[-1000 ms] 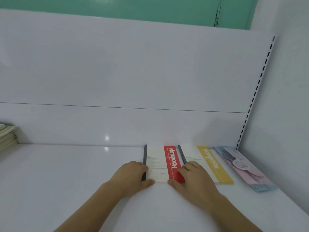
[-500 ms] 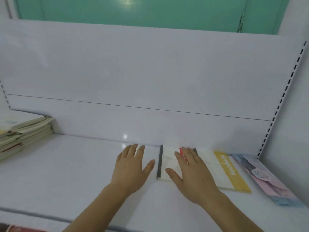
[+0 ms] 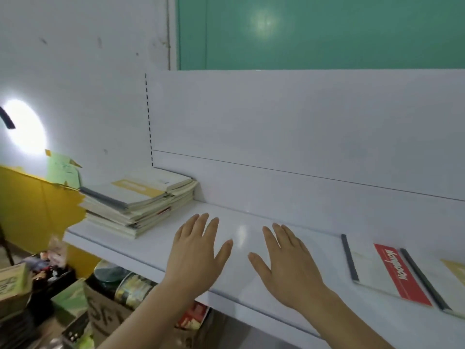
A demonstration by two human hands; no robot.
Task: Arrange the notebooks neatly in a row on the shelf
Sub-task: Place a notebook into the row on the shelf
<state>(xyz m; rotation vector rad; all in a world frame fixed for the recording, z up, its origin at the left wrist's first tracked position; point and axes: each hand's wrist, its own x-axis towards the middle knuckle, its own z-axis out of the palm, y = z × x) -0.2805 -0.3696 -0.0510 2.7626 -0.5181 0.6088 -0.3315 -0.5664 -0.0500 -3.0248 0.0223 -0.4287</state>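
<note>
A stack of several notebooks (image 3: 141, 202) lies at the left end of the white shelf (image 3: 251, 306), its top one with a yellow band. At the right, a white notebook with a red band (image 3: 385, 270) lies flat, and beside it another notebook (image 3: 448, 280) with a dark spine is cut off by the frame edge. My left hand (image 3: 198, 250) and my right hand (image 3: 284, 258) hover over the bare middle of the shelf, fingers straight and spread, holding nothing. Both are between the stack and the red-band notebook.
The shelf's white back panel (image 3: 302, 127) rises behind. Below the shelf's left end stand cardboard boxes (image 3: 105, 311) and clutter on the floor. A bright lamp (image 3: 22, 127) glares on the left wall, above a yellow wall section.
My view has swung left, bringing the stack into sight. Both hands have left the red-band notebook and moved left over the bare shelf.
</note>
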